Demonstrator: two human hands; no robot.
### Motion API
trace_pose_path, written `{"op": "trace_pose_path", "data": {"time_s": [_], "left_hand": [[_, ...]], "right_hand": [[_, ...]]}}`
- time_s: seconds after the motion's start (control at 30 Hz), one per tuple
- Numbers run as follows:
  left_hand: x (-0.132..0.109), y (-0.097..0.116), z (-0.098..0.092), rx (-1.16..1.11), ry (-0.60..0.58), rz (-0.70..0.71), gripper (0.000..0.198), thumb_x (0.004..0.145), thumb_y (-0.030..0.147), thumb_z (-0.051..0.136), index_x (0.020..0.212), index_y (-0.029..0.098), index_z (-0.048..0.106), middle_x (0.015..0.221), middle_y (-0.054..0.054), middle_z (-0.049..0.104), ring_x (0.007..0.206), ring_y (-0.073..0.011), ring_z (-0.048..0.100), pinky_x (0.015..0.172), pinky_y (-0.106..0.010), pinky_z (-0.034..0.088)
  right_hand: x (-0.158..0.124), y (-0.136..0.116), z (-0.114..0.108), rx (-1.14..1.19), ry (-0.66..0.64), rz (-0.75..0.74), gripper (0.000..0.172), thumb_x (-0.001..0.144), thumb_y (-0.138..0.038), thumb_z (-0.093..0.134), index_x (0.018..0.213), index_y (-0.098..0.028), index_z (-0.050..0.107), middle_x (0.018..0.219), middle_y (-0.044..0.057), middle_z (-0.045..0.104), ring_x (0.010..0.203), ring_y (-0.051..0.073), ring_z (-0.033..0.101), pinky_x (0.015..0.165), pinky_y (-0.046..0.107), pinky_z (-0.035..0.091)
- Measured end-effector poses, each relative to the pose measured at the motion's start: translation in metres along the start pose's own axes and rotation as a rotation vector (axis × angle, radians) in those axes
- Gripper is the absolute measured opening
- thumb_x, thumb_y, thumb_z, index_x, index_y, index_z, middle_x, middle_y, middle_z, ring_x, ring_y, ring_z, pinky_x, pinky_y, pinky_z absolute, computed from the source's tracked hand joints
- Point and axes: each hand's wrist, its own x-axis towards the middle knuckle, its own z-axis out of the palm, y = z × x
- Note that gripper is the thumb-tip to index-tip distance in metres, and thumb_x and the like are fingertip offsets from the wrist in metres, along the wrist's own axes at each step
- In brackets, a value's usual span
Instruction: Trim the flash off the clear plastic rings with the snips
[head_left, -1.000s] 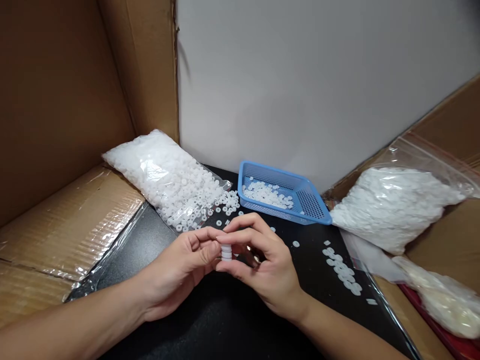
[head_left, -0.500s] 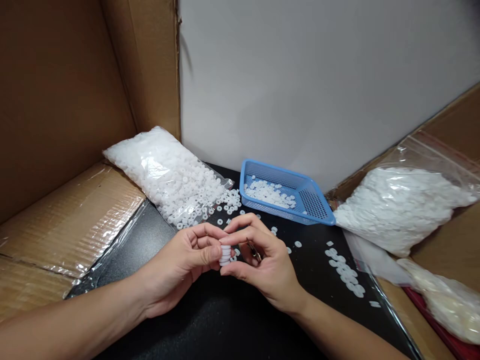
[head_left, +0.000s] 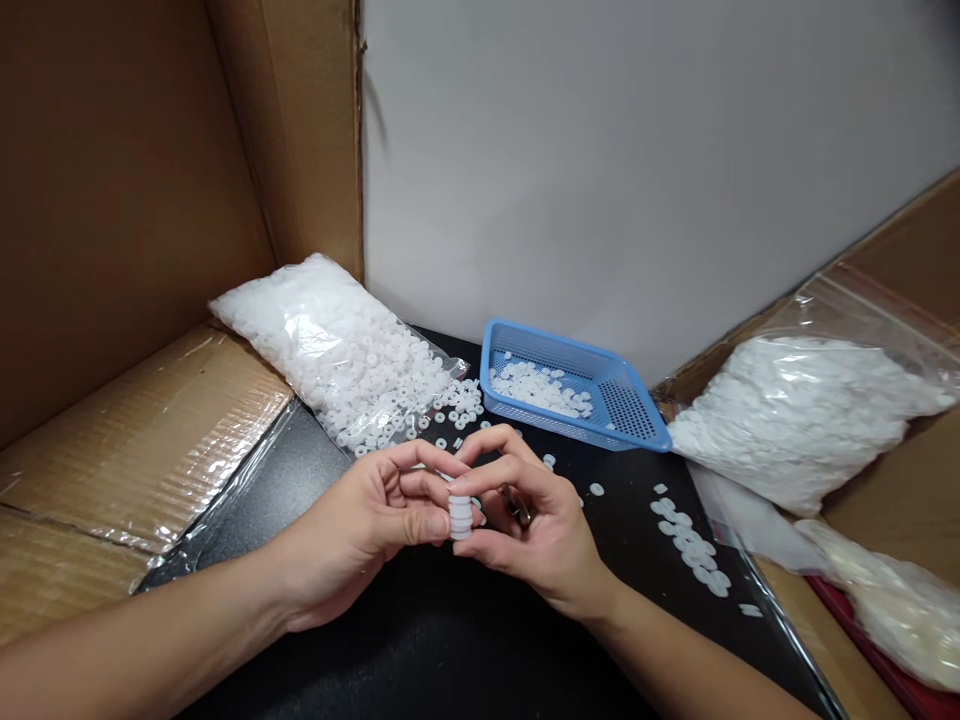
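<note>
A short upright stack of white plastic washers (head_left: 460, 518) sits between my two hands above the black tabletop. My left hand (head_left: 382, 515) pinches the stack from the left, its thumb along the side. My right hand (head_left: 544, 525) clasps it from top and bottom, index finger above and thumb below. Inside the curled fingers of my right hand shows a small shiny metal piece (head_left: 516, 506), mostly hidden, whose kind I cannot make out. Loose white washers (head_left: 461, 398) lie beyond my hands.
A clear bag full of washers (head_left: 337, 350) spills at the back left. Behind my hands stands a blue perforated basket (head_left: 630, 400) with white pieces. Flat white discs (head_left: 690, 545) lie to the right, near another full bag (head_left: 802, 410). Cardboard (head_left: 150, 450) borders the left.
Both hands and the stack have shifted slightly to the right. My left thumb sits a little lower on the stack, and more of its side shows. The surroundings look the same.
</note>
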Motion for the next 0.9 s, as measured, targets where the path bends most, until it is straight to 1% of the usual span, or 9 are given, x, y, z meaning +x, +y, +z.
{"op": "trace_pose_path", "data": {"time_s": [0.23,0.37,0.47,0.57,0.6,0.67,0.73,0.83,0.9], "left_hand": [[0.0,0.001,0.001,0.081,0.029,0.01,0.03,0.066,0.022,0.09,0.088,0.017,0.07,0.081,-0.002,0.071,0.077,-0.0155,0.065,0.079,-0.028,0.048],[0.004,0.003,-0.001,0.165,0.051,0.067,0.026,0.068,0.023,0.086,0.089,0.019,0.07,0.081,-0.001,0.07,0.076,-0.0156,0.064,0.074,-0.028,0.047],[0.008,0.012,-0.013,0.569,0.105,0.342,0.008,0.082,0.017,0.068,0.085,0.022,0.073,0.085,-0.004,0.071,0.08,-0.0191,0.063,0.074,-0.033,0.046],[0.01,0.023,-0.03,1.113,0.15,0.861,0.037,0.078,0.004,0.053,0.046,0.023,0.052,0.049,0.001,0.051,0.059,-0.018,0.046,0.062,-0.033,0.034],[0.01,0.026,-0.034,1.227,0.12,0.944,0.039,0.077,0.001,0.05,0.044,0.023,0.047,0.045,0.002,0.045,0.054,-0.0169,0.039,0.06,-0.033,0.029],[0.009,0.03,-0.038,1.35,0.056,1.025,0.039,0.075,-0.002,0.044,0.045,0.022,0.041,0.042,0.003,0.039,0.05,-0.0159,0.032,0.058,-0.034,0.024],[0.007,0.032,-0.036,1.438,0.022,0.994,0.034,0.077,0.001,0.043,0.051,0.022,0.046,0.049,0.002,0.046,0.053,-0.0168,0.036,0.061,-0.034,0.026],[0.009,0.033,-0.031,1.548,0.058,0.834,0.022,0.086,0.018,0.053,0.066,0.022,0.06,0.068,-0.001,0.062,0.07,-0.0215,0.05,0.073,-0.037,0.034],[0.013,0.032,-0.031,1.519,0.082,0.72,0.021,0.091,0.026,0.057,0.073,0.023,0.066,0.068,-0.001,0.064,0.071,-0.0214,0.054,0.076,-0.036,0.038]], "right_hand": [[-0.002,0.003,0.003,-0.074,-0.006,-0.016,0.023,0.078,-0.033,0.083,0.099,-0.03,0.075,0.11,0.004,0.056,0.061,0.007,0.049,0.044,0.019,0.041],[0.003,-0.004,-0.004,-0.305,0.064,-0.046,0.024,0.081,-0.047,0.076,0.094,-0.027,0.072,0.101,0.003,0.061,0.053,0.008,0.048,0.042,0.023,0.042],[0.024,-0.006,-0.041,-0.5,0.247,0.014,0.022,0.087,-0.041,0.069,0.1,-0.024,0.069,0.089,0.003,0.063,0.058,0.012,0.053,0.049,0.026,0.044],[0.049,0.005,-0.098,-0.692,0.448,0.055,0.021,0.084,-0.037,0.07,0.094,-0.019,0.069,0.073,0.001,0.058,0.056,0.014,0.047,0.055,0.03,0.043],[0.054,0.009,-0.114,-0.749,0.467,0.065,0.019,0.081,-0.036,0.071,0.088,-0.018,0.069,0.067,0.0,0.056,0.056,0.015,0.048,0.058,0.032,0.044],[0.059,0.016,-0.134,-0.838,0.445,0.075,0.017,0.075,-0.033,0.074,0.081,-0.018,0.07,0.065,0.002,0.059,0.061,0.02,0.055,0.065,0.037,0.048],[0.053,0.018,-0.135,-0.894,0.402,0.046,0.018,0.08,-0.033,0.069,0.089,-0.018,0.073,0.078,0.007,0.067,0.073,0.024,0.062,0.072,0.041,0.05],[0.031,0.014,-0.109,-0.907,0.225,-0.016,0.022,0.093,-0.029,0.055,0.102,-0.02,0.074,0.097,0.01,0.07,0.085,0.024,0.065,0.077,0.039,0.053],[0.015,0.012,-0.086,-0.863,-0.027,-0.031,0.019,0.092,-0.021,0.057,0.096,-0.023,0.076,0.091,0.005,0.071,0.081,0.019,0.067,0.073,0.033,0.055]]}}
